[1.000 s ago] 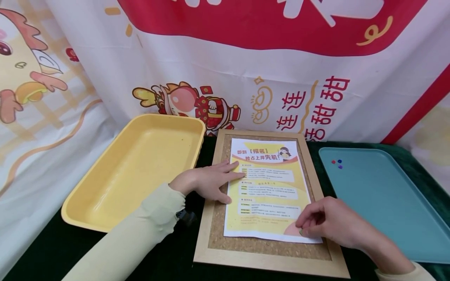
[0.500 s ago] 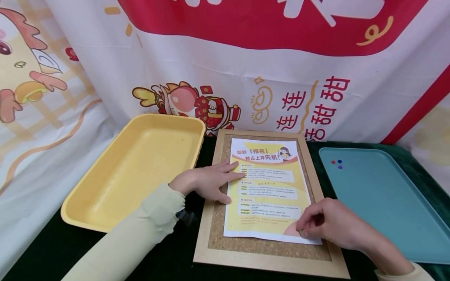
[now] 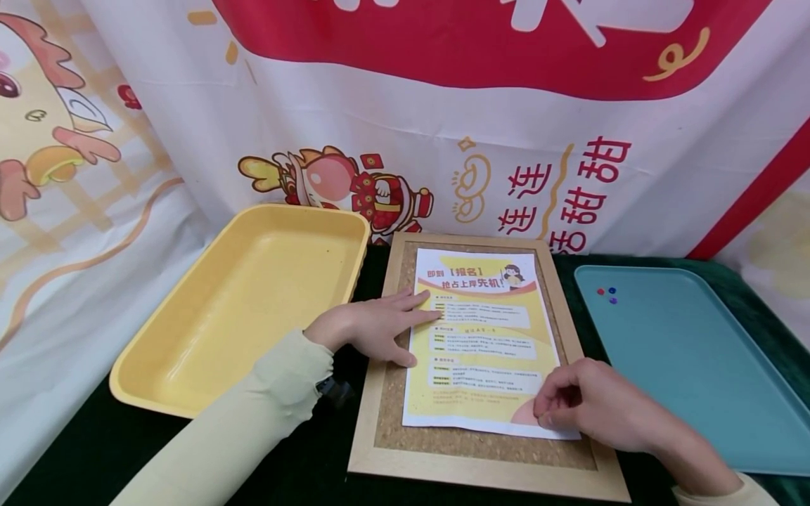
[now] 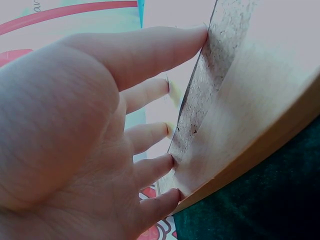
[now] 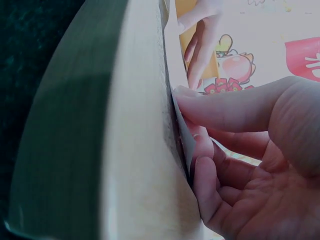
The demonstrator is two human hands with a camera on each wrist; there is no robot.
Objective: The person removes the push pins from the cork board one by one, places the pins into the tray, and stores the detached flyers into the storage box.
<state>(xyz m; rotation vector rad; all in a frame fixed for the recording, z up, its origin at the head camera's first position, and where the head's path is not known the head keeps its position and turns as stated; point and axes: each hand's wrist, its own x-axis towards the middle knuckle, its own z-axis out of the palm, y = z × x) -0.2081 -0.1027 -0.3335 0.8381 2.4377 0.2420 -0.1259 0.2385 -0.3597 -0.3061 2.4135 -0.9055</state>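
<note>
A yellow and white printed sheet of paper lies on a cork board with a pale wooden frame. My left hand rests with spread fingers on the sheet's left edge and the board beside it; the left wrist view shows its fingertips touching down. At the sheet's lower right corner, my right hand has thumb and curled fingers together over a tiny green pushpin, which the fingers now hide. In the right wrist view the paper's corner stands slightly off the board by those fingers.
Left of the board stands a deep yellow tray. A flat teal tray lies to the right, with a few small red and blue-purple pins near its far left corner. Dark green cloth covers the table; a printed curtain hangs behind.
My right fingers have shifted very slightly at the paper's corner, and the green bit seen between them earlier is now covered. The left hand has stayed in place.
</note>
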